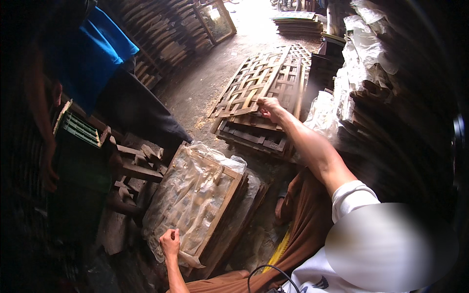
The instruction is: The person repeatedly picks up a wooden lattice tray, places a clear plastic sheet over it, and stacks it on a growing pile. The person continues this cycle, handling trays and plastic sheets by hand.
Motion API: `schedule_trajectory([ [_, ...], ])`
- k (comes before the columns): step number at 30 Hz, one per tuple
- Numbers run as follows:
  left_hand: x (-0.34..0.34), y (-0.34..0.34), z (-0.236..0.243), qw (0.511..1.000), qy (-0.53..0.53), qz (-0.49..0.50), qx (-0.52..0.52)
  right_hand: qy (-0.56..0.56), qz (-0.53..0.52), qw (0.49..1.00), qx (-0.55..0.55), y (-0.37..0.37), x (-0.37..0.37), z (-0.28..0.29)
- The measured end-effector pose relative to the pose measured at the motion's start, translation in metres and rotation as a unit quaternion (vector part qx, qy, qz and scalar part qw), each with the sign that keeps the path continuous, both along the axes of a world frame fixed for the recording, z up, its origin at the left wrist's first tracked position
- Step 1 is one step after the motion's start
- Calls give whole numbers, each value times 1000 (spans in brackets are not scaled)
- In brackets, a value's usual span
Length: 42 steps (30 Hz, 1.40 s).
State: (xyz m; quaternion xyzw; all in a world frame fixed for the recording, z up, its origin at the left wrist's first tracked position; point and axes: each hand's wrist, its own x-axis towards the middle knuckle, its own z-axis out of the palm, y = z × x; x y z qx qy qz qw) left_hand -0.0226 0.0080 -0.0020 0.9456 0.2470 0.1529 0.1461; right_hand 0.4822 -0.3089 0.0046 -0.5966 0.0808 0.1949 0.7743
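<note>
My right hand [268, 108] reaches far forward and grips the near corner of a woven wooden lattice panel [254, 78]. That panel lies tilted on a stack of similar framed panels [259, 136]. My left hand [169, 241] is closed, fingers curled, over the near left part of a clear plastic sheet [190, 180]. Whether it pinches the plastic is hidden. The crumpled sheet covers a wooden-framed panel [224, 195] on top of a nearer stack.
A person in a blue shirt [105, 49] stands at the left beside a dark green crate-like box [80, 129]. Wooden pieces [139, 166] stand left of the near stack. White plastic wrapping [349, 73] hangs over piled material at the right. More flat panels [298, 24] are stacked farther back.
</note>
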Motion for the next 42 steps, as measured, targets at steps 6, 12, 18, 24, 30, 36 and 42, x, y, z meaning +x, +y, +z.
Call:
schedule_trajectory([
  [6,25,-9,7,995,-70,-56,-46,40,41,983,176,22,-65,82],
  [12,106,-68,42,972,-210,-102,-33,-11,117,951,285,46,-99,100],
  [18,212,-119,69,942,-285,-173,31,-38,108,945,305,69,-154,137],
  [24,259,-116,68,913,-364,-160,-86,-129,99,937,310,87,-184,150],
  [30,247,-131,127,864,-476,-136,-92,-445,188,810,331,75,-201,183],
  [36,202,-99,181,815,-496,-79,-289,-774,21,629,64,53,-175,169],
  [42,89,-71,165,830,-411,9,-376,-757,-117,626,-147,16,-119,146],
])
